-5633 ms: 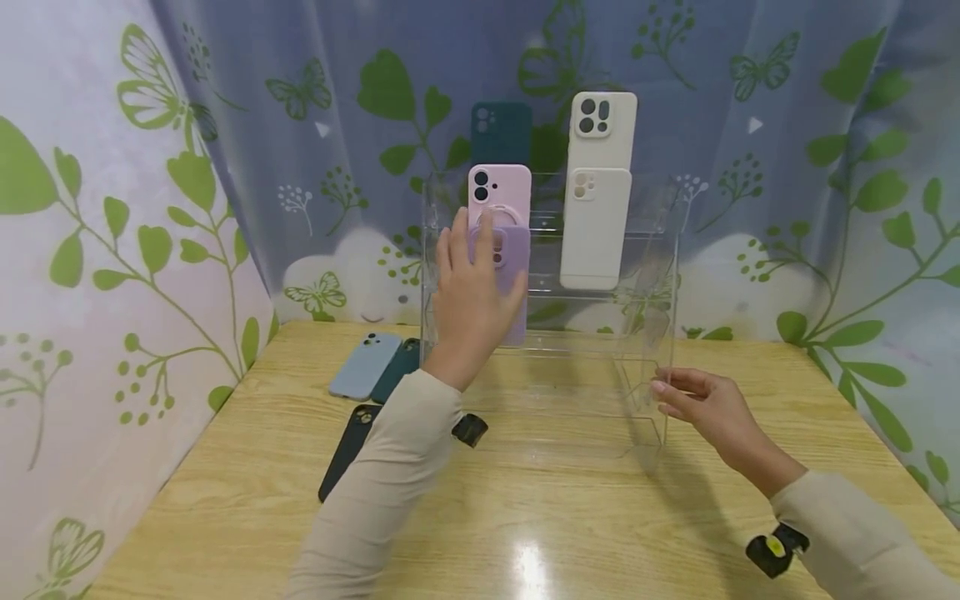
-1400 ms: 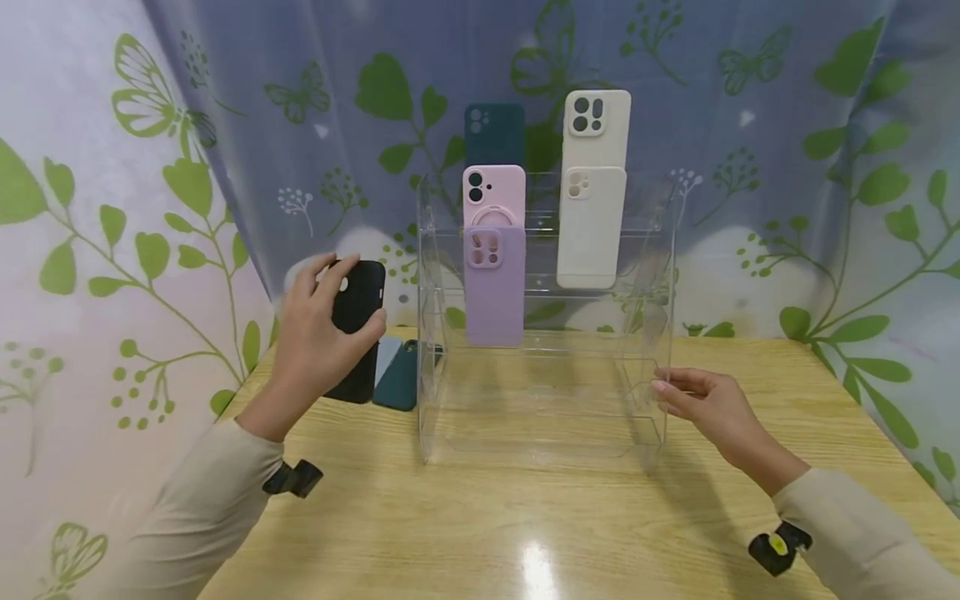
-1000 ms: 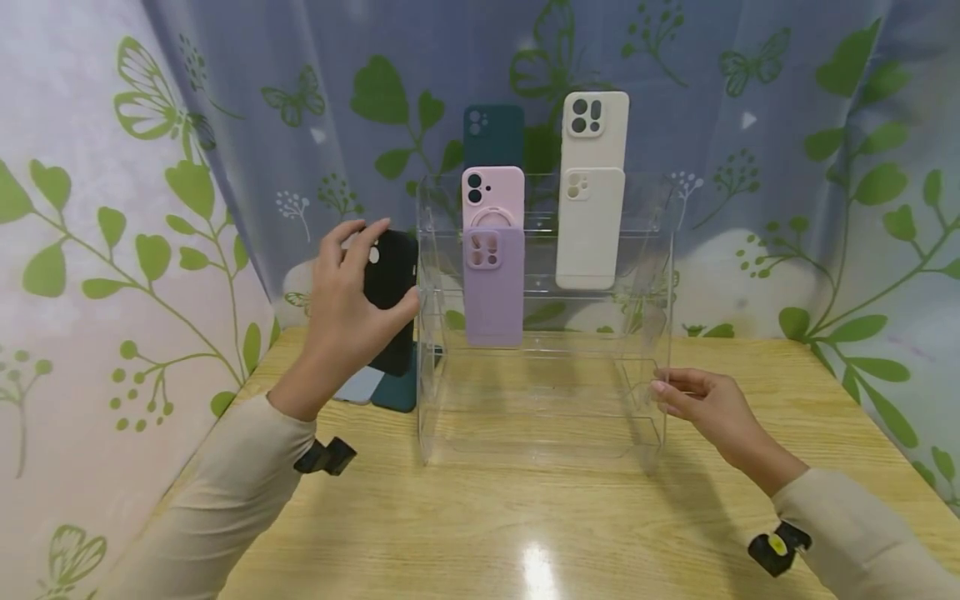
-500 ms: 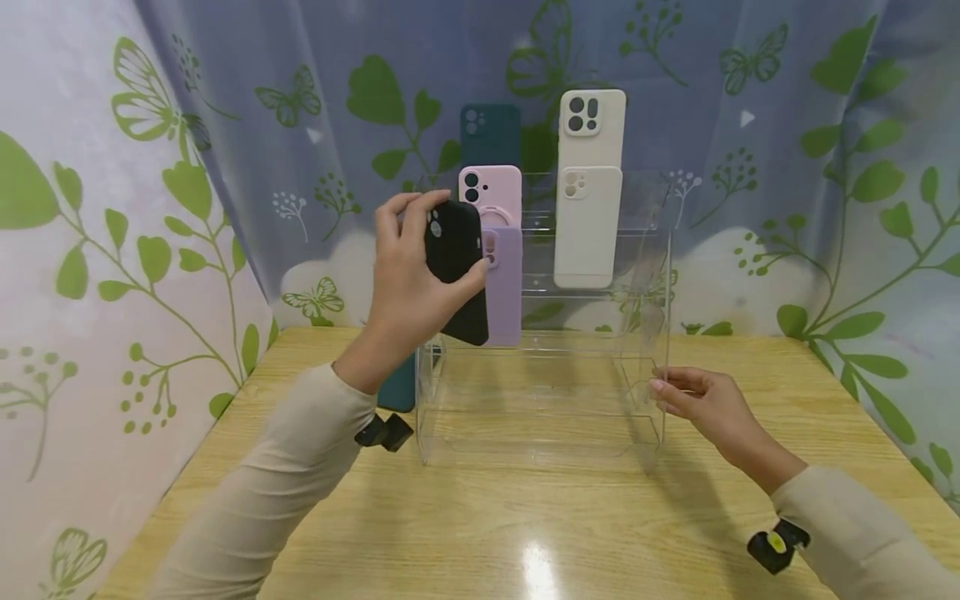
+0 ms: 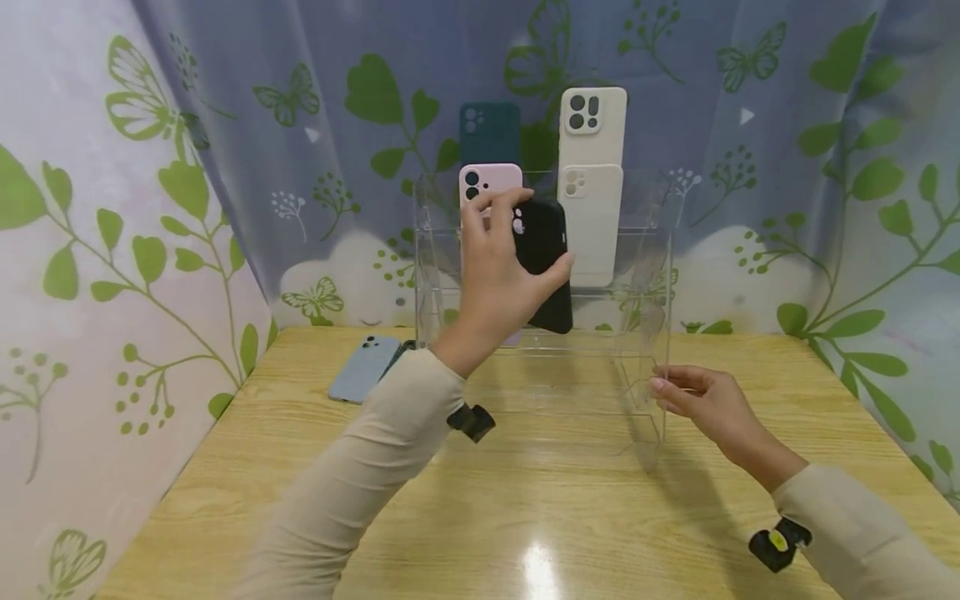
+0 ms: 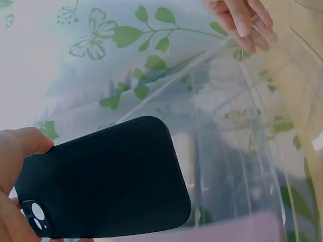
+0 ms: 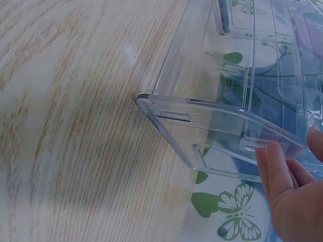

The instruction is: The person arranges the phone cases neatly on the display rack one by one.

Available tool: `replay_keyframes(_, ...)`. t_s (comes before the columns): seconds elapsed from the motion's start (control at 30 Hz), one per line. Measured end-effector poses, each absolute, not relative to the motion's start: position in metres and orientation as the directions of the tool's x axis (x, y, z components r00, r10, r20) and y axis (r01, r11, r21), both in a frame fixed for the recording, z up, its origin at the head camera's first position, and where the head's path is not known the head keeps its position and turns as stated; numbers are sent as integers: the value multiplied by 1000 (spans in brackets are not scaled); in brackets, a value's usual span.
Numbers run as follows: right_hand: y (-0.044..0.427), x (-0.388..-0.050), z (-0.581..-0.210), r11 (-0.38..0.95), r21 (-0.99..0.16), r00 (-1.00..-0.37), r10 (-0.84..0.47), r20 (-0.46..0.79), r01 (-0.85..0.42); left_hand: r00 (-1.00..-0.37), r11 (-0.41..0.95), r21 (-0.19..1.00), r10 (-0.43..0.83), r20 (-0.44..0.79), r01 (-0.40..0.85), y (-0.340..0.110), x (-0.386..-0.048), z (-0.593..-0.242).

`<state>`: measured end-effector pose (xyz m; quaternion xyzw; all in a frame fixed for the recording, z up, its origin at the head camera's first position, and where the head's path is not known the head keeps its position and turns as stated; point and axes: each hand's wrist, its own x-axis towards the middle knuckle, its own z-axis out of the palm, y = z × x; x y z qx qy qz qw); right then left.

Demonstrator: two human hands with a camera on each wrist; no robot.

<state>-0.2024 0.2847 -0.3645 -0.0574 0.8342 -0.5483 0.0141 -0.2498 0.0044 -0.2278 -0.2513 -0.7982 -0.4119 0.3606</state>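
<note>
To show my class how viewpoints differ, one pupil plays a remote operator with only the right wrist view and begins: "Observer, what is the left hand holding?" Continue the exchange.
Observer: The left hand holds a black phone case.
Operator: Which case lies uncovered on the table?
Observer: A light blue phone case, left of the clear display rack.
Operator: What stands on the rack's right half?
Observer: Two off-white phone cases, the lower overlapping the upper.

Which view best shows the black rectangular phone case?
The left wrist view: the black rectangular phone case appears large and mostly uncovered. The head view shows it partly behind the left hand; the right wrist view doesn't show it.
</note>
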Motion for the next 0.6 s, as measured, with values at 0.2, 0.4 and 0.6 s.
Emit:
replay_keyframes(0.2, 285, -203, -364, 391, -917, -993, -116, 35, -78, -661, 580, 513, 59, 748, 632, 33, -260, -235)
replay_keyframes(0.4, 286, -202, -362, 395, -916, -995, -97, 32, -68, -683, 650, 527, -15, 730, 548, 58, -268, -248)
replay_keyframes(0.6, 286, -203, -364, 405, -912, -996, -88, 35, -67, -693, 704, 538, -90, 716, 464, 78, -276, -262)
